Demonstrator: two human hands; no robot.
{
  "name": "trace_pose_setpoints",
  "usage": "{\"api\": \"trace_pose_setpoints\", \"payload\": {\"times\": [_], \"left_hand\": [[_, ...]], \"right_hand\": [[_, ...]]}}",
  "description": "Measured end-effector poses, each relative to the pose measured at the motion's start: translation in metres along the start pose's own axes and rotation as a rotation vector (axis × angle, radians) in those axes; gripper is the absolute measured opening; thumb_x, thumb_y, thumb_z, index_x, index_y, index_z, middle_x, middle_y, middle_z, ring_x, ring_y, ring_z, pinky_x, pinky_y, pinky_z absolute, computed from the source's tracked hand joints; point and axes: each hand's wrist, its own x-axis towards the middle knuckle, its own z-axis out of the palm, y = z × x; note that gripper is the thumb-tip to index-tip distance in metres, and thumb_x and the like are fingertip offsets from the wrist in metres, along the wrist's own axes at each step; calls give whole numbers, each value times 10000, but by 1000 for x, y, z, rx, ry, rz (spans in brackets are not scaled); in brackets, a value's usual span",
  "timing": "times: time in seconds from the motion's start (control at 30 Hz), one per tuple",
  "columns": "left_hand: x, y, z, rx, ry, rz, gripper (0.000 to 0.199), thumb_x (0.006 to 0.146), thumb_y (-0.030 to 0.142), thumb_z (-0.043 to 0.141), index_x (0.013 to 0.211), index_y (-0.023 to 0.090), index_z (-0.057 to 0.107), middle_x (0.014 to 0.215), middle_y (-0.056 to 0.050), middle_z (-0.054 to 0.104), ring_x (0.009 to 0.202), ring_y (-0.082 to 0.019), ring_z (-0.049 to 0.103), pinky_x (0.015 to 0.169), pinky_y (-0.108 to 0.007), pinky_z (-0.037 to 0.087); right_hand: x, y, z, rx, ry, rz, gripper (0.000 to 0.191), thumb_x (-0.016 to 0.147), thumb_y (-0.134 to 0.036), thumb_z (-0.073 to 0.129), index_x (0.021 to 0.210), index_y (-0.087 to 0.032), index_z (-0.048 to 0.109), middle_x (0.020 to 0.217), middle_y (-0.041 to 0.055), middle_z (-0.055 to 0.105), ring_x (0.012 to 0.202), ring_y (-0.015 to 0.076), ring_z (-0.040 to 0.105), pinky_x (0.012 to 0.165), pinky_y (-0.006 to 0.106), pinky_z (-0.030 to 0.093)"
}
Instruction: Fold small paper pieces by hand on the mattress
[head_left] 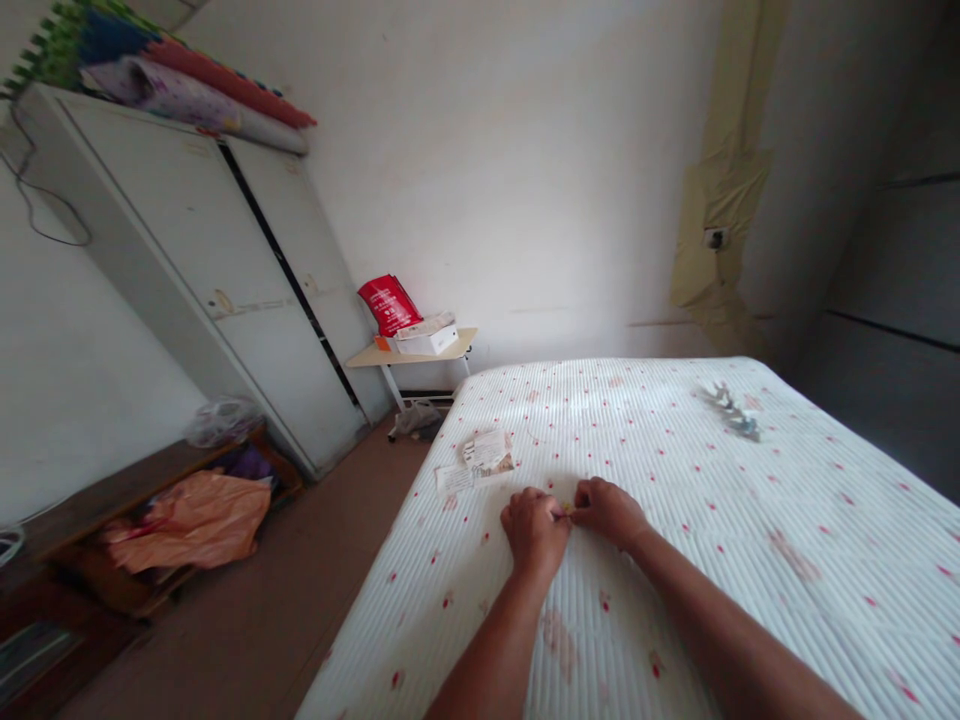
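Note:
Over the middle of the bed, my left hand (535,532) and my right hand (611,512) meet almost tip to tip. Both are closed in a pinch. Between the fingertips shows a tiny yellowish thing (566,508), too small to name. Beneath them spreads the white ribbed bed cover (645,600), printed with red dots and pinkish figures. Just beyond my left hand lie a printed piece of paper (489,452) and a paler slip (454,480). Farther off on the right rests a row of small, folded-looking grey-green pieces (729,408).
A small table (364,357) by the back wall carries a red bag (390,304) and a white box (427,342). On the left stands a grey cabinet (180,220) with rolled mats (202,100) on top. An orange plastic bag (195,520) lies on low wooden furniture (67,525).

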Motion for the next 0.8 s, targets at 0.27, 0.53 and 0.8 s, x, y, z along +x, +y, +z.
{"api": "trace_pose_setpoints", "payload": {"times": [0.27,0.53,0.8], "left_hand": [[3,3,-3,40,-47,-57,120,686,392,652,760,298,657,952,34,616,977,-178,513,805,-289,346],[4,2,-3,39,-50,-41,102,695,394,647,759,316,662,953,41,621,965,-167,525,798,-280,353],[4,1,-1,22,-37,-34,64,706,356,639,740,309,666,935,34,624,961,-168,521,798,-287,348]], "right_hand": [[2,0,-3,35,-19,-3,127,662,-297,631,712,-180,631,779,38,628,682,142,556,543,219,313],[5,1,-6,69,-36,-22,95,640,-133,575,675,-173,653,710,25,644,666,130,557,566,207,329],[-9,2,-6,153,78,-140,178,707,-143,544,826,-195,666,895,28,636,762,120,572,625,193,362]]}}
